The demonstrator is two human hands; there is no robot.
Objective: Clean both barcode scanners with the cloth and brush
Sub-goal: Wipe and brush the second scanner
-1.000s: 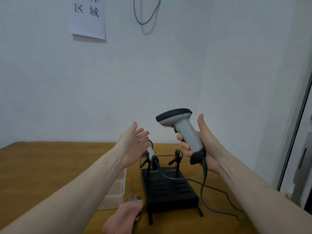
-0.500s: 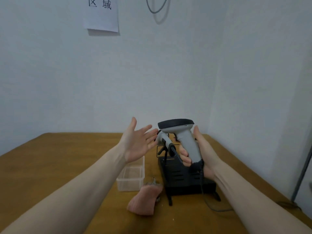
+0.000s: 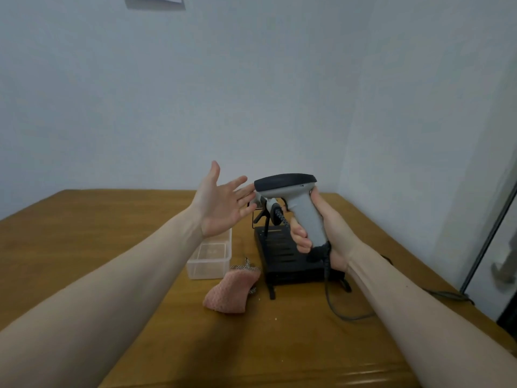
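Right hand [image 3: 333,233] wraps the grey pistol-grip handle of a grey barcode scanner with a black head [image 3: 293,203], fingers closed firmly around it, holding it upright above the black slotted metal stand [image 3: 282,256]. Its dark coiled cable [image 3: 333,298] trails down past the stand onto the brown wooden counter [image 3: 84,233]. Left hand [image 3: 221,204] is spread flat and empty, palm up, fingertips just beside the scanner's black head.

Second grey scanner [image 3: 268,204] sits cradled on the stand, behind the left fingertips, partly hidden. Pink textured cloth [image 3: 230,294] lies crumpled on the counter just in front-left of the stand, touching nothing held. Clear plastic box [image 3: 211,257] sits left of the stand. No brush identifiable; a speckled strip beside the cloth is too small to name.

Risks, judged: neither cleaning tool is in hand, so wiping has likely not begun. The dangling cable could snag the stand's leg and tip it, unseating the cradled scanner. Reaching for the cloth one-handed may swing the held scanner into the stand.
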